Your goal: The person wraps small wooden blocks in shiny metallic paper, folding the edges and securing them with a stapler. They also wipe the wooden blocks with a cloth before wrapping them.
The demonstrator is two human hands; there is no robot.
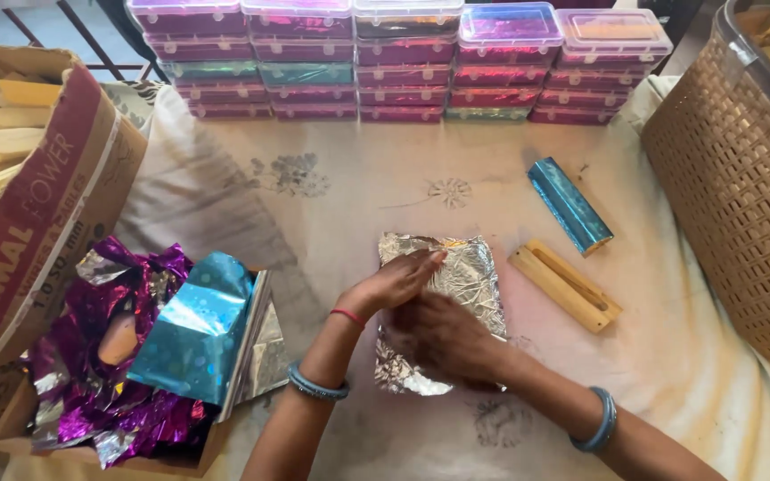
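Note:
A crinkled silver foil sheet (472, 272) lies flat on the cloth in front of me. My left hand (392, 283) reaches across it, fingers drawn together and pinching the foil near its upper left edge. Just below, my right hand (443, 343) lies palm down and blurred on the foil's lower left part, covering it. To the right of the sheet lies a bare wooden block (565, 287) with a groove along its top. A bar wrapped in blue foil (570, 205) lies beyond the block. Neither hand touches these two.
A low box of purple and blue foil sheets (149, 347) sits at lower left. Beside it stands a cardboard box of wooden blocks (11, 151). Stacked clear-lidded plastic boxes (403, 62) line the back. A brown wicker basket (741, 196) stands at right.

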